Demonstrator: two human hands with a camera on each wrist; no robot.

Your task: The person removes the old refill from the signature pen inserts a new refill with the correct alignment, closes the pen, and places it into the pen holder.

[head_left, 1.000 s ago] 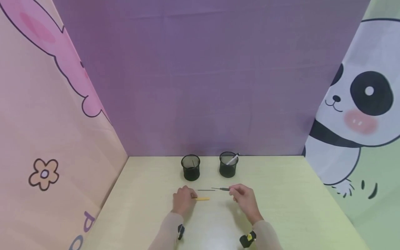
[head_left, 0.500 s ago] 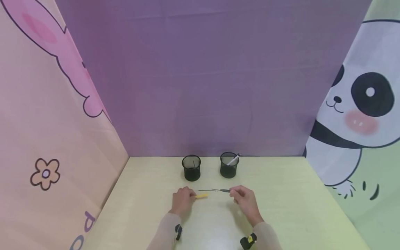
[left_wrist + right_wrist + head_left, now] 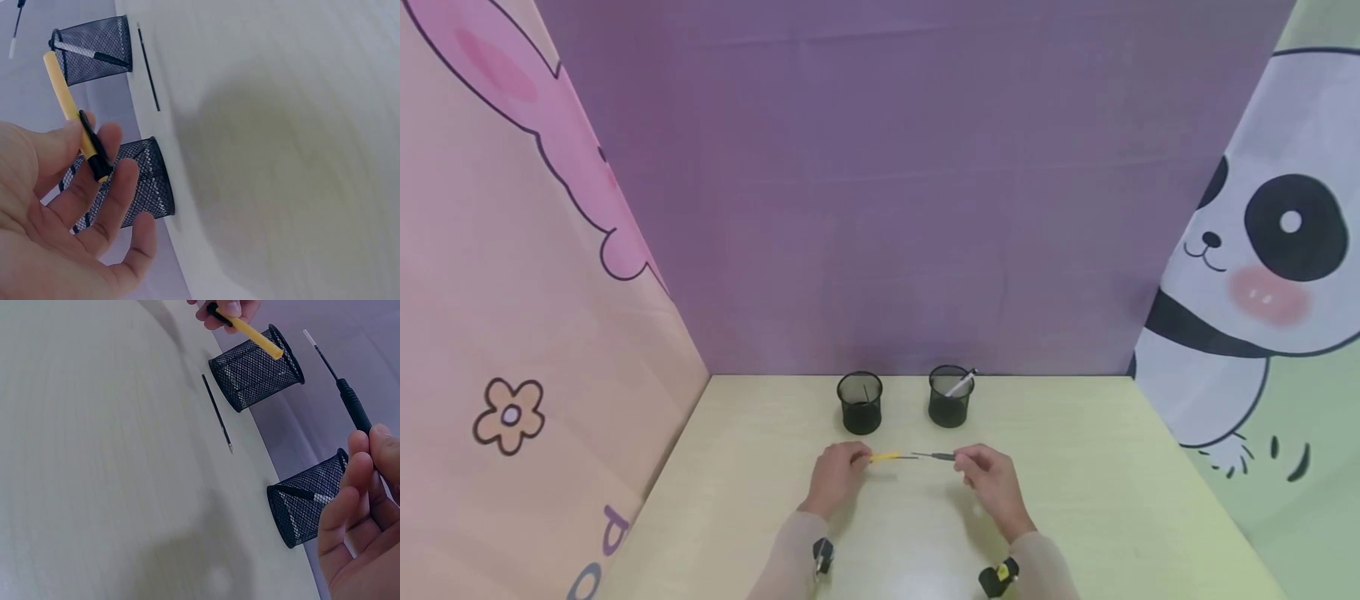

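My left hand (image 3: 837,477) pinches a yellow pen barrel (image 3: 64,87) with a black clip between thumb and fingers. Its bare yellow end points right, toward the other hand. Between thumb and fingertips of my right hand (image 3: 995,485) is a black pen grip (image 3: 354,407), from which a thin refill (image 3: 324,359) with a pale end sticks out to the left. The two pen parts are held apart, facing each other above the table. A separate dark ink refill (image 3: 217,412) lies on the tabletop; in the head view the yellow barrel partly overlaps it.
Two black mesh pen cups stand beyond the hands: the left cup (image 3: 861,418) has a thin dark stick inside, and the right cup (image 3: 947,412) holds a white-and-black pen (image 3: 961,382) leaning on its rim. A purple backdrop (image 3: 880,208) rises behind the table's far edge.
My left hand has raised the yellow barrel and moved it away from me, level with the part in my right hand. The right hand has stayed almost still.
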